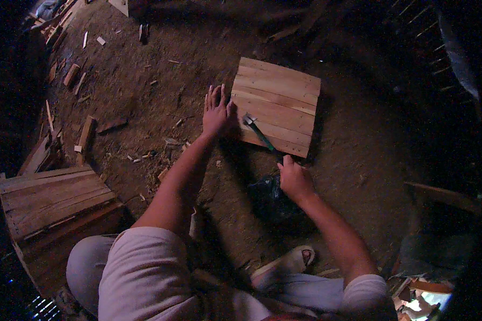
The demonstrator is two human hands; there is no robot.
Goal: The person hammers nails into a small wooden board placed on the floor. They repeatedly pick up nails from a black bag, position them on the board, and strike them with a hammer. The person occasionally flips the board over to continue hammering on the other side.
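Observation:
A wooden panel or crate top (pixel 276 96) made of several planks sits in front of me on the dirt floor, with small nail marks along its edges. Against its left edge is my left hand (pixel 218 115), fingers stretched out; whether the thumb side presses on the wood I cannot tell. My right hand (pixel 296 179) is wrapped round the end of a hammer (pixel 261 136) with a green handle. The metal hammer head is over the panel's near left part. Between my arms, below the panel, lies a dark plastic bag (pixel 270 195), partly in shadow.
Another plank-built wooden box (pixel 59 198) stands at my left knee. Wood scraps (pixel 85 136) and chips are strewn over the dirt floor (pixel 160 59) on the left. A dark board-like edge (pixel 444 198) is at the right. My sandalled foot (pixel 289 260) is close by.

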